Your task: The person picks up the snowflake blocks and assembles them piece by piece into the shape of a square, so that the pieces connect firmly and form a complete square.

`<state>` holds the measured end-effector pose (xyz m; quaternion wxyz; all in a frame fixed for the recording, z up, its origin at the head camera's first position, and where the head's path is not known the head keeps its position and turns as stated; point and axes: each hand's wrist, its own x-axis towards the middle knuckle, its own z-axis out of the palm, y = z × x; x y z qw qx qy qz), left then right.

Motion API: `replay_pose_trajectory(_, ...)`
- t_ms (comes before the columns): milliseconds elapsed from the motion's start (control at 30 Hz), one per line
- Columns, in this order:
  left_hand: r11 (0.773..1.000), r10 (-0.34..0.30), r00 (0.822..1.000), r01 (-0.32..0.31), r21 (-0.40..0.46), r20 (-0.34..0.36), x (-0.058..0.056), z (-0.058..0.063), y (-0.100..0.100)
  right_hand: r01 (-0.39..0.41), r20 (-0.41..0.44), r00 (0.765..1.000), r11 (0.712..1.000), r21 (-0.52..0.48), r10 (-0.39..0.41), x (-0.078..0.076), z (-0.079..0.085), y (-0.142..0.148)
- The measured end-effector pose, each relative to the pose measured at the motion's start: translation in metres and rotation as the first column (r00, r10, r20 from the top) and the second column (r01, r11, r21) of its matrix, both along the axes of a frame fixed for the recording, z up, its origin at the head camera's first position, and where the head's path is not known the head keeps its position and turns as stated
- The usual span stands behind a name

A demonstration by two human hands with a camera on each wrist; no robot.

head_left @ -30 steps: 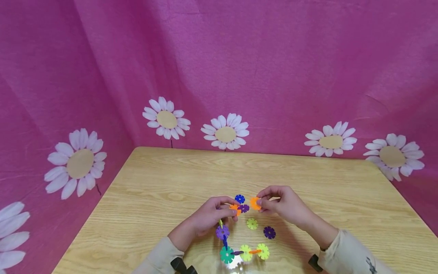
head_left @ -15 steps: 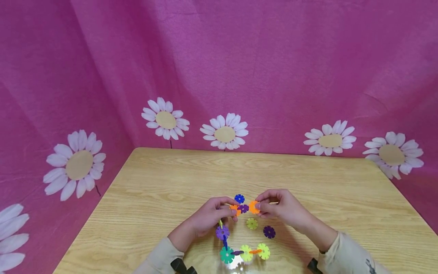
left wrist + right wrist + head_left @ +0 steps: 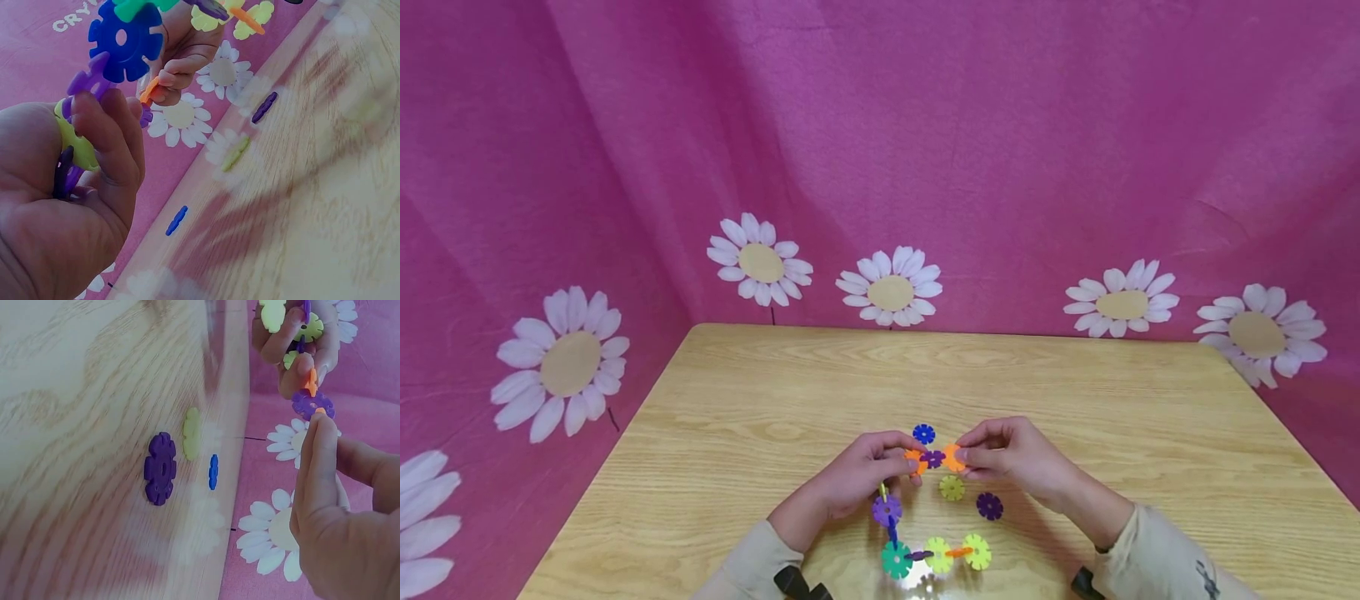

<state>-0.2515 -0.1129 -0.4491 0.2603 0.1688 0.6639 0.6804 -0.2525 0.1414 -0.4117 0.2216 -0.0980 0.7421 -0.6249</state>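
My left hand point(image 3: 861, 471) pinches an orange notched disc point(image 3: 916, 461) at the end of a chain of interlocking plastic discs. A purple disc point(image 3: 933, 459) juts from that orange one toward the right. Between thumb and fingers, my right hand point(image 3: 1018, 462) pinches another orange disc point(image 3: 954, 457), its edge right at the purple disc. The chain hangs down through a violet disc point(image 3: 887, 510), a blue disc point(image 3: 127, 40) and a green disc point(image 3: 897, 559), then runs right to two yellow discs point(image 3: 977, 552). In the left wrist view the curled left fingers partly hide the chain.
Loose on the wooden table point(image 3: 760, 392) lie a blue disc point(image 3: 924, 433), a yellow-green disc point(image 3: 952, 488) and a dark purple disc point(image 3: 160, 469). A pink cloth point(image 3: 1000, 167) printed with white daisies stands behind the table's far edge.
My right hand has moved left and slightly down, bringing its orange disc up to the purple disc. The left hand has stayed nearly still, gripping the chain.
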Motion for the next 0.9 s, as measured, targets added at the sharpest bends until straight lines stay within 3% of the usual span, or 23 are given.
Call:
replay_pose_trajectory(233, 0.999, -0.001, 1.000, 0.000, -0.051, -0.016, -0.0006, 0.0013, -0.0020, -0.009, 0.020, 1.000, 0.999, -0.038, 0.010, 0.0006, -0.0008, -0.0021)
replay_pose_trajectory(433, 0.999, -0.020, 1.000, 0.019, -0.036, -0.011, -0.0007, -0.0003, -0.0022, -0.021, 0.069, 0.997, 0.997, -0.074, 0.026, 0.0004, -0.0025, -0.0014)
replay_pose_trajectory(900, 0.998, -0.013, 1.000, 0.012, -0.054, -0.021, -0.0012, 0.0013, -0.0021, 0.009, 0.110, 0.994, 0.998, -0.057, -0.003, -0.0023, -0.0021, -0.0055)
